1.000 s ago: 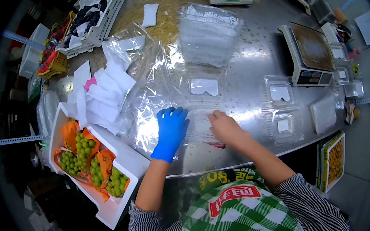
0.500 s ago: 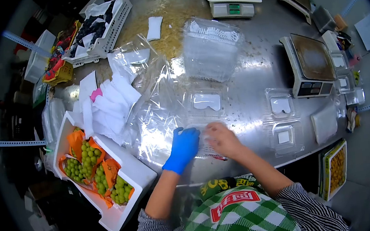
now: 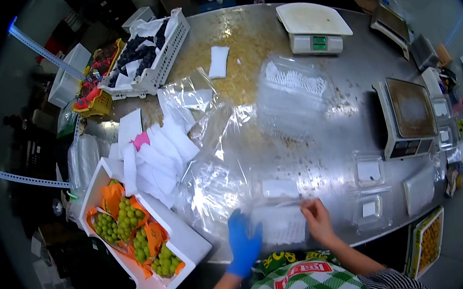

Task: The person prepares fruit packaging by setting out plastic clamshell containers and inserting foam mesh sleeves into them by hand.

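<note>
Near the table's front edge, a clear plastic container [image 3: 283, 226] lies between my two hands, with a pale, dotted surface inside it. My left hand [image 3: 245, 238], in a blue glove, is at its left side, thumb and fingers apart. Bare and with curled fingers, my right hand [image 3: 318, 220] pinches the container's right edge near the far corner. Just beyond sits another clear tray with a white pad [image 3: 279, 188]. Crumpled clear plastic film [image 3: 213, 186] spreads to the left of my gloved hand.
Left are a white foam box [image 3: 187, 236] of green grapes [image 3: 141, 247], white pads [image 3: 160, 160] and a crate [image 3: 173, 43] of dark grapes. Stacked clear containers [image 3: 291, 96], scales [image 3: 314, 23] [image 3: 409, 114] and lined containers [image 3: 371, 209] stand ahead and right.
My hands have moved apart, the right one going rightward, so the container between them shows more. The left fingers have spread. The whole scene sits lower as the camera has tipped up.
</note>
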`<state>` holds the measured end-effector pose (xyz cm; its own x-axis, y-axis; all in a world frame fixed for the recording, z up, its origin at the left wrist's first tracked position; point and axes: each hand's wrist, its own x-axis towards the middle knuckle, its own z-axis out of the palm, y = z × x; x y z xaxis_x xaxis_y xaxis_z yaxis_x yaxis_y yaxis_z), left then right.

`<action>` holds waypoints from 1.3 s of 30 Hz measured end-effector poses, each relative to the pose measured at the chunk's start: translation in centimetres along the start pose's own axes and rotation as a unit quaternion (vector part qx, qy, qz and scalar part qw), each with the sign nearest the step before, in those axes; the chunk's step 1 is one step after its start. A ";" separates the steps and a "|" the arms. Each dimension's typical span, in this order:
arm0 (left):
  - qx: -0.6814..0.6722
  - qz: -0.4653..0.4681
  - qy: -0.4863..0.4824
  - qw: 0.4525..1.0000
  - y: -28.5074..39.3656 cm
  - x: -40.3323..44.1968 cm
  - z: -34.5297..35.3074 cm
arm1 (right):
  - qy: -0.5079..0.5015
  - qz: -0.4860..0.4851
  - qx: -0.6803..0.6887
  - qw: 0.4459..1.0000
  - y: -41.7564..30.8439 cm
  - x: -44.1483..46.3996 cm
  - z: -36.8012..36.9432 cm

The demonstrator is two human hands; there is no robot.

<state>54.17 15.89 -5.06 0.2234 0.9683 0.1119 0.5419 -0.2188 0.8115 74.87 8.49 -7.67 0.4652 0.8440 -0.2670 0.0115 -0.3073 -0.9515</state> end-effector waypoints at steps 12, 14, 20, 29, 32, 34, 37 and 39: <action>-0.168 -0.152 0.116 0.967 4.0 11.6 -4.4 | 0.041 -0.426 -0.117 0.896 -17.6 8.4 2.6; -0.183 -0.076 0.187 0.962 3.8 19.8 -5.5 | 0.090 -0.444 -0.127 0.883 -19.2 10.6 3.4; -0.122 -0.042 0.223 0.966 -8.8 44.9 -5.5 | -0.002 -0.285 -0.110 0.952 -11.4 13.6 3.8; 0.165 -0.087 0.146 0.972 -20.0 63.2 1.0 | -0.050 -0.110 -0.181 0.976 -3.4 11.6 2.7; 0.339 0.012 0.288 0.896 -16.1 61.7 2.6 | -0.022 -0.057 -0.168 0.984 -3.6 12.1 2.4; 0.351 0.211 0.291 0.865 -11.2 59.5 4.3 | -0.003 -0.044 -0.161 0.986 -3.3 12.4 2.7; 0.310 0.361 0.015 0.879 -7.3 56.3 7.2 | 0.006 -0.068 -0.168 0.983 -2.8 12.8 3.3; 0.385 0.256 -0.069 0.884 -11.0 55.9 9.4 | -0.006 -0.115 -0.181 0.977 -2.6 13.4 3.8</action>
<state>68.27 71.32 -13.13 0.6668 0.7065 0.2373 0.7205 -0.6924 0.0369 77.75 22.30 -9.35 0.4027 0.9136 -0.0559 0.4282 -0.2420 -0.8707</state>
